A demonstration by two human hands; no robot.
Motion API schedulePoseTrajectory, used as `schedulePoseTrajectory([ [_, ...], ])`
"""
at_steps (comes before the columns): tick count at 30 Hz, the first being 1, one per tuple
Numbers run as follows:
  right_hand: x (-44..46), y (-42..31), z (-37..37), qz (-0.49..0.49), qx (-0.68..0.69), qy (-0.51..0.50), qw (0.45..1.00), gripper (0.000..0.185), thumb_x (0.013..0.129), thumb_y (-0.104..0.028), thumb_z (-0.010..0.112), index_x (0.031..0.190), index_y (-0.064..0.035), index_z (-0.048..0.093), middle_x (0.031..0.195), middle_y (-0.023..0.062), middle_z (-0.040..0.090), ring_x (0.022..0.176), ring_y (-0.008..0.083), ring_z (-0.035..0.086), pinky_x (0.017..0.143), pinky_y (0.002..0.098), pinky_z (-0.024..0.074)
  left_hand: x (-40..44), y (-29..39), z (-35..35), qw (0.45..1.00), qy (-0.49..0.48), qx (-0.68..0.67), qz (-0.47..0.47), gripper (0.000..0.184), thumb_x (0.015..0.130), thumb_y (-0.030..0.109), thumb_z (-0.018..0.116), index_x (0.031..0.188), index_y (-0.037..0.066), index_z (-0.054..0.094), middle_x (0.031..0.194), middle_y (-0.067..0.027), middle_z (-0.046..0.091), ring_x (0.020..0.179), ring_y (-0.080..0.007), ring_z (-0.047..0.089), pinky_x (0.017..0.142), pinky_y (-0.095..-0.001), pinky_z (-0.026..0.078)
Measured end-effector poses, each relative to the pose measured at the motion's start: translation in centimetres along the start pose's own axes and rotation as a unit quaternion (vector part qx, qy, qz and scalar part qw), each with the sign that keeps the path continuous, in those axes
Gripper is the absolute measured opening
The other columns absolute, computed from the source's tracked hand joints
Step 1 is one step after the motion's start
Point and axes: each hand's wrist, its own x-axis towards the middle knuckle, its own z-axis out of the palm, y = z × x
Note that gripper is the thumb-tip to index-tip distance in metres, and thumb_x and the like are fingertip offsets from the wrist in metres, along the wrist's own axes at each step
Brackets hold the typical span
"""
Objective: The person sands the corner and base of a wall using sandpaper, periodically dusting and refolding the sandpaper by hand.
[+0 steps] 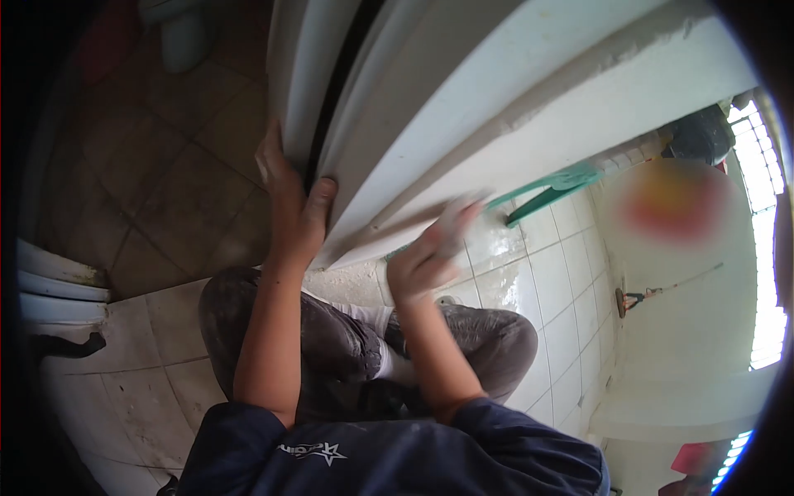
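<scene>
A tall white door frame [356,124] with a dark groove down it rises in front of me. My left hand [298,207] is closed around its lower part, the thumb on the near face and the fingers on the far side, partly hidden. Beside the white wall edge [496,124], my right hand [423,260] is raised, smeared by motion. Its fingers look curled around something pale and blurred, too smeared to name. Whether it touches the wall cannot be made out.
I sit with bent legs [488,339] on a tiled floor [538,281]. A green plastic piece [550,194] stands past the wall, right. A long-handled tool [633,302] lies farther off. Behind the frame are a dark tiled floor [165,174] and a toilet base [184,41].
</scene>
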Motion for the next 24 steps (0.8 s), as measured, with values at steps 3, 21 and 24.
schedulePoseTrajectory([
  [3, -5.0, 0.3, -0.1, 0.071, 0.065, -0.036, 0.995, 0.046, 0.1, -0.002, 0.042, 0.14, 0.0175, 0.031, 0.137, 0.0337, 0.045, 0.131, 0.0373, 0.046, 0.107, 0.0418, 0.0388, 0.1, -0.1, 0.0, 1.0, -0.008, 0.004, -0.005, 0.114, 0.081, 0.08, 0.045, 0.148, -0.006, 0.013, 0.14, -0.0298, 0.027, 0.133, -0.0418, 0.027, 0.111, -0.0519, 0.021],
  [21, 11.5, -2.3, -0.9, -0.047, 0.014, 0.058, 0.997, 0.049, 0.1, -0.004, 0.045, 0.141, 0.0188, 0.029, 0.13, 0.033, 0.053, 0.112, 0.03, 0.06, 0.1, 0.0371, 0.0421, 0.0, -0.1, 0.4, 0.999, 0.002, -0.026, -0.019, 0.115, 0.08, 0.082, 0.042, 0.147, -0.007, 0.013, 0.139, -0.0304, 0.027, 0.132, -0.0419, 0.028, 0.11, -0.0521, 0.022],
  [24, 9.8, -1.9, -0.8, -0.046, 0.003, 0.048, 0.998, 0.048, 0.101, -0.005, 0.044, 0.14, 0.0189, 0.03, 0.13, 0.0337, 0.053, 0.111, 0.0306, 0.061, 0.101, 0.0372, 0.0428, 0.0, 0.2, 0.2, 1.0, 0.003, -0.007, -0.008, 0.115, 0.081, 0.081, 0.042, 0.147, -0.007, 0.013, 0.139, -0.03, 0.027, 0.132, -0.0417, 0.029, 0.11, -0.0522, 0.022],
])
